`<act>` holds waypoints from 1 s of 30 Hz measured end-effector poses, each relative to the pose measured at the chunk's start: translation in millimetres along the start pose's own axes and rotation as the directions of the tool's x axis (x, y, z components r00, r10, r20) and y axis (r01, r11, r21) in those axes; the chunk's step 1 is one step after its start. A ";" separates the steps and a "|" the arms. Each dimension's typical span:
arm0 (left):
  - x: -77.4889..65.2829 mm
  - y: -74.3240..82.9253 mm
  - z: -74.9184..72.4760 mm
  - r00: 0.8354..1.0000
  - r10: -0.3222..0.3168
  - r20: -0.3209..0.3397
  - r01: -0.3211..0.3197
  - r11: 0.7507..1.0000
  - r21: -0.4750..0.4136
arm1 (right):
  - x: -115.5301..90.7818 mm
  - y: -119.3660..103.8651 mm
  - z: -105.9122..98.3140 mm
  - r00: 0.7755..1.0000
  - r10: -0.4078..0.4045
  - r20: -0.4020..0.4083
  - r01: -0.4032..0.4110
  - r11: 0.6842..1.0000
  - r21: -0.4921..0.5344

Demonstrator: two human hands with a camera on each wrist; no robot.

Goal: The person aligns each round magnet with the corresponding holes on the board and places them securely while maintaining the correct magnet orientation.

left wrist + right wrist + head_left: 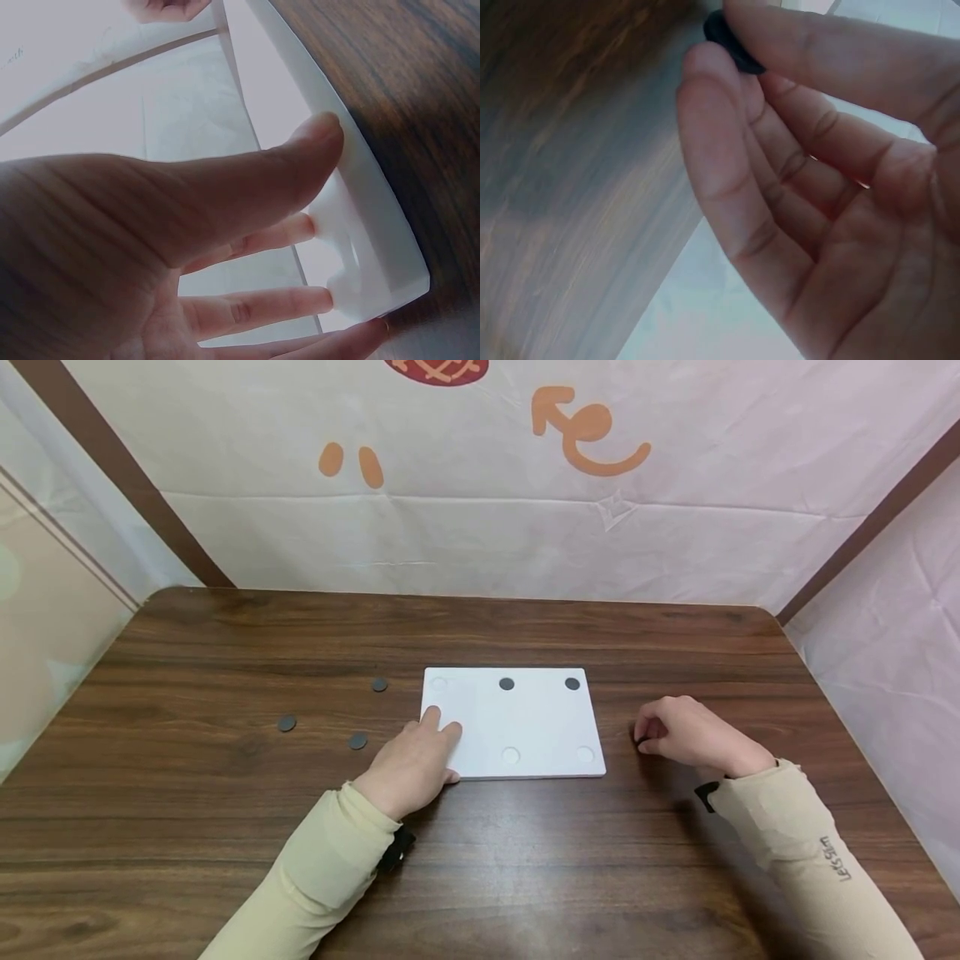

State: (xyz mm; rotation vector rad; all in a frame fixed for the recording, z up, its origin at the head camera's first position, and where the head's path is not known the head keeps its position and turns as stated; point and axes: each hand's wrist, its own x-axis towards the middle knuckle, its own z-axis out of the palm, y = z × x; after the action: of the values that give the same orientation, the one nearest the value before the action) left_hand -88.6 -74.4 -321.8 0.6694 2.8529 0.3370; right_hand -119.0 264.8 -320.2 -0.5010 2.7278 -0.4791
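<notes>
A white rectangular board with round recesses lies on the wooden table. Dark discs fill two of its far recesses, the middle one and the right one; the far-left recess and two near ones show white. My left hand rests on the board's near-left corner, fingers extended over the top and thumb against the near edge, hiding that corner. To the right of the board, my right hand pinches a small dark disc between thumb and fingertips, low over the table.
Left of the board lie three loose dark discs: one near its far corner, one closer to the left hand, one farther left. A printed cloth hangs behind the table's far edge.
</notes>
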 end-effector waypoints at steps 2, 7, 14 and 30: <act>0.4 0.1 0.0 1.000 -0.001 0.004 0.001 1.000 -0.004 | 0.2 -1.9 0.1 1.000 -0.006 -0.013 0.007 1.000 0.012; 0.6 -0.1 -0.2 1.000 -0.003 0.011 0.003 1.000 -0.012 | 1.9 -7.0 0.5 0.999 -0.021 -0.035 0.023 0.998 0.057; -0.9 -0.8 -1.3 1.000 0.002 0.000 -0.002 1.000 -0.013 | 3.6 -14.3 2.7 0.989 -0.095 -0.116 0.104 0.992 0.077; -1.2 -1.7 0.2 1.000 0.013 -0.016 -0.013 1.000 -0.011 | 13.3 -27.0 14.6 0.978 -0.125 -0.166 0.149 0.979 0.142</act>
State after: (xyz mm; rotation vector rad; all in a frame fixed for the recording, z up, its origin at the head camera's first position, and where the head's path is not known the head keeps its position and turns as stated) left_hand -88.2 -76.4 -322.3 0.6864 2.8609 0.3615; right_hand -117.8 232.0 -326.3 -0.6381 2.7852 -0.7893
